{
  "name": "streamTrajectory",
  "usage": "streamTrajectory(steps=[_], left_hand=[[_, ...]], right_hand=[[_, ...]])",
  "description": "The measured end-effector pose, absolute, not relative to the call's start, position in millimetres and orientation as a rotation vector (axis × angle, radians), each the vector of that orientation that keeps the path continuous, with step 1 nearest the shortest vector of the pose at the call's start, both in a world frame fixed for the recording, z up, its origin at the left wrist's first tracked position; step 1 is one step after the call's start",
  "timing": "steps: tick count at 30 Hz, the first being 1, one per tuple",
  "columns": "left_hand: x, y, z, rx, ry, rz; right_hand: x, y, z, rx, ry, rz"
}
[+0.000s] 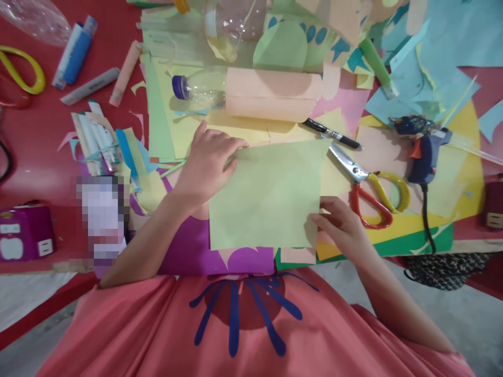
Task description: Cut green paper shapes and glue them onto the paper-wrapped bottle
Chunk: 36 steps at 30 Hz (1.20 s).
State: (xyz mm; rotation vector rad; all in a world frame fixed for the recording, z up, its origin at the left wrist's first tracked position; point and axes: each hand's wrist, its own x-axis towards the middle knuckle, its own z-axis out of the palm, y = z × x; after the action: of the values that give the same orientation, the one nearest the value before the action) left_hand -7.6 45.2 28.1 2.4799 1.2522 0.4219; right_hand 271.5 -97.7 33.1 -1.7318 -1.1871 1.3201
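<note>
A rectangular sheet of light green paper (271, 199) lies in front of me over other coloured sheets. My left hand (212, 165) is at its upper left corner, fingers curled along the top edge and thumb over the paper, covering that corner. At the right edge, my right hand (343, 228) pinches the sheet between thumb and fingers. Just beyond the paper, a plastic bottle with a purple cap (179, 87) lies on its side, wrapped in pale pink paper (273, 94). A black marker (334, 134) and scissors with red and yellow handles (359, 178) lie to the right.
A blue hot glue gun (426, 154) rests at the right, its cord running to the table's near edge. Markers (80, 50) and yellow-handled scissors (23, 68) lie at the left. Paper scraps (416, 73) and a clear bottle (236, 23) crowd the far side.
</note>
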Motion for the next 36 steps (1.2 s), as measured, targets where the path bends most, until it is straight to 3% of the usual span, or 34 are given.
streamTrajectory(steps=[5, 10, 16, 22, 36], left_hand=[[-11, 35, 29, 2.624, 1.289, 0.547], [-7, 21, 22, 2.583, 1.360, 0.522], [-4, 16, 11, 2.588, 1.370, 0.557], [-4, 6, 12, 2.627, 1.368, 0.463], [-1, -50, 13, 2.720, 1.297, 0.203]], right_hand=[[278, -90, 30, -1.766, -1.612, 0.476], [258, -68, 32, -1.400, -2.089, 0.082], [221, -52, 17, -1.523, -2.415, 0.135], [219, -53, 4, -1.518, -2.414, 0.024], [222, -68, 7, -1.418, -2.482, 0.211]])
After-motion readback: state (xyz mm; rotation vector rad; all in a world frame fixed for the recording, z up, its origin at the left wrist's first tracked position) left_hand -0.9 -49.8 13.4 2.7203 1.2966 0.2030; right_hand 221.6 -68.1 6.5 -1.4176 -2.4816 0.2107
